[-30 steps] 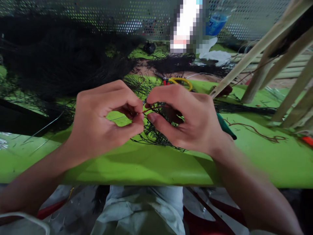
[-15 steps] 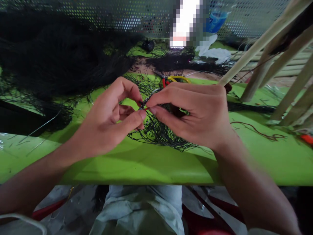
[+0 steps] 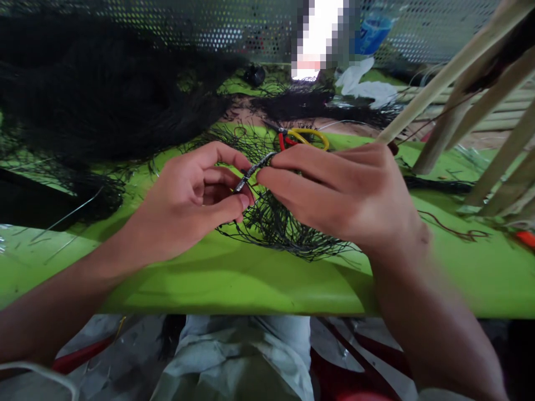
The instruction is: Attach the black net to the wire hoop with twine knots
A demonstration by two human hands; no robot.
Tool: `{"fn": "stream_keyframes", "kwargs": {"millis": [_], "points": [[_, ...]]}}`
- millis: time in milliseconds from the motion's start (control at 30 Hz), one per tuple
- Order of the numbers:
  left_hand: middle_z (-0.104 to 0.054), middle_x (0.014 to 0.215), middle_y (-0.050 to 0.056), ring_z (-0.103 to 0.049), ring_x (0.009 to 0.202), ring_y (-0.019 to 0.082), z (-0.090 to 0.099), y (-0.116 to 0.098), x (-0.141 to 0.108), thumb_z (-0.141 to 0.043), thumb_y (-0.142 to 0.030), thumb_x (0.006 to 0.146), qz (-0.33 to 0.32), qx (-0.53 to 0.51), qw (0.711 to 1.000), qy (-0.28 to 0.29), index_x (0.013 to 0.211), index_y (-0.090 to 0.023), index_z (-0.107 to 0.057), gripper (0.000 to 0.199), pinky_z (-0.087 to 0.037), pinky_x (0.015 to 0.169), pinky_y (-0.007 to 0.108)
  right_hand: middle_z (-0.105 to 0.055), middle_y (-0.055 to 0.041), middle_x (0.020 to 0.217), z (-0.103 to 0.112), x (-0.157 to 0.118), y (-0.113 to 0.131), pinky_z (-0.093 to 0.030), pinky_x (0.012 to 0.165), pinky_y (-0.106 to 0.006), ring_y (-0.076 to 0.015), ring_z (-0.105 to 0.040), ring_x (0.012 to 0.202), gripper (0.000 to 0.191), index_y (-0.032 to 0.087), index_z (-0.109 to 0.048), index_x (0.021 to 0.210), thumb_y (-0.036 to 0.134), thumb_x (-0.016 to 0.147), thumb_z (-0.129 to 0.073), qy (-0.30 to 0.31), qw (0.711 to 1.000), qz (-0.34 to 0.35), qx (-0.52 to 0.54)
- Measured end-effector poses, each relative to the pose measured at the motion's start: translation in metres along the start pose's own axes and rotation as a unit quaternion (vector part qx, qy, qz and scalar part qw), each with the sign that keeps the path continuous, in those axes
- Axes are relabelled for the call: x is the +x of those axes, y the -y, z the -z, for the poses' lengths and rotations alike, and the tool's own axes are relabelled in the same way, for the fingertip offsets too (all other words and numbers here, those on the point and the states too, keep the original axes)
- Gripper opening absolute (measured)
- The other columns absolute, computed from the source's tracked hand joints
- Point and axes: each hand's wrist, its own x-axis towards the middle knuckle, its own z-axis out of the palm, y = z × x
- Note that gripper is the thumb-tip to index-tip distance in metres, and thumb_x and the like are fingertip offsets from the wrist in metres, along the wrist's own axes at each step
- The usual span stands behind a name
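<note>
My left hand (image 3: 200,203) is closed in a pinch, thumb and fingertips on the end of a thin wire (image 3: 247,179) wound with dark thread. That wire slants up to the right, to the fingertips of my right hand (image 3: 338,192). My right hand is closed too, its fingers pressed together on the wire; its thumb is largely hidden. Below both hands a bunched black net (image 3: 284,228) lies on the green tabletop (image 3: 234,284), its strands reaching up to the wire.
A large heap of black netting (image 3: 100,100) covers the back left. Behind my right hand lies a tool with yellow and red handles (image 3: 309,135). Wooden poles (image 3: 438,122) slant across the right, near a reddish-brown thread (image 3: 455,231). A blue-labelled bottle (image 3: 373,33) stands behind.
My right hand has shifted slightly right and turned, drawing its fingertips away from my left thumb. More of the wound wire shows between the hands. My left hand stays almost in place.
</note>
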Motion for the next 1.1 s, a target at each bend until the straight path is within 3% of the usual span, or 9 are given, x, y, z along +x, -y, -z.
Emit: {"fn": "stream_keyframes", "kwargs": {"millis": [167, 400, 567, 767, 900, 1100], "points": [[-0.075, 0.079, -0.003, -0.073, 0.061, 0.015, -0.002, -0.001, -0.002, -0.077, -0.015, 0.082, -0.003, 0.018, 1.0, -0.019, 0.104, -0.023, -0.065, 0.026, -0.06, 0.052, 0.025, -0.065, 0.0011, 0.079, -0.001, 0.0, 0.0, -0.021, 0.051, -0.023, -0.0075, -0.054, 0.066, 0.028, 0.022, -0.073, 0.079, 0.029, 0.102, -0.058, -0.001, 0.995, 0.039, -0.088], [-0.071, 0.099, -0.001, -0.07, 0.069, 0.013, -0.006, 0.004, -0.008, -0.078, -0.016, 0.081, -0.071, 0.125, 0.987, -0.07, 0.109, -0.026, -0.065, 0.033, -0.059, 0.057, 0.026, -0.072, 0.0006, 0.087, -0.008, -0.004, -0.004, -0.024, 0.056, -0.027, -0.0102, -0.059, 0.072, 0.026, 0.026, -0.079, 0.091, 0.029, 0.105, -0.058, -0.014, 0.986, 0.082, -0.145], [-0.068, 0.105, -0.003, -0.073, 0.083, 0.015, -0.013, 0.012, -0.013, -0.076, -0.013, 0.081, -0.171, 0.221, 0.948, -0.151, 0.118, -0.029, -0.052, 0.047, -0.059, 0.068, 0.031, -0.076, -0.0005, 0.095, -0.009, -0.005, -0.009, -0.034, 0.06, -0.027, -0.0125, -0.066, 0.078, 0.023, 0.027, -0.08, 0.104, 0.029, 0.106, -0.057, -0.023, 0.978, 0.126, -0.167], [-0.07, 0.099, -0.005, -0.071, 0.072, 0.013, -0.015, 0.012, -0.015, -0.076, -0.013, 0.082, -0.204, 0.318, 0.911, -0.163, 0.107, -0.028, -0.053, 0.037, -0.055, 0.066, 0.03, -0.077, 0.0007, 0.095, -0.011, -0.008, -0.012, -0.042, 0.063, -0.025, -0.0116, -0.071, 0.079, 0.025, 0.023, -0.078, 0.105, 0.024, 0.109, -0.053, -0.056, 0.949, 0.184, -0.251], [-0.068, 0.089, -0.007, -0.069, 0.067, 0.01, -0.015, 0.01, -0.014, -0.077, -0.014, 0.083, -0.225, 0.334, 0.9, -0.168, 0.102, -0.027, -0.054, 0.032, -0.052, 0.06, 0.025, -0.077, 0.0012, 0.095, -0.013, -0.007, -0.011, -0.044, 0.064, -0.024, -0.0106, -0.072, 0.079, 0.025, 0.023, -0.078, 0.104, 0.023, 0.109, -0.053, -0.06, 0.954, 0.185, -0.228], [-0.069, 0.088, -0.008, -0.069, 0.066, 0.011, -0.015, 0.01, -0.014, -0.077, -0.014, 0.084, -0.194, 0.315, 0.913, -0.171, 0.1, -0.027, -0.056, 0.029, -0.054, 0.064, 0.027, -0.077, -0.002, 0.1, -0.014, -0.004, -0.013, -0.053, 0.075, -0.025, -0.0125, -0.074, 0.087, 0.022, 0.019, -0.077, 0.106, 0.018, 0.107, -0.055, -0.042, 0.974, 0.174, -0.138]]}}
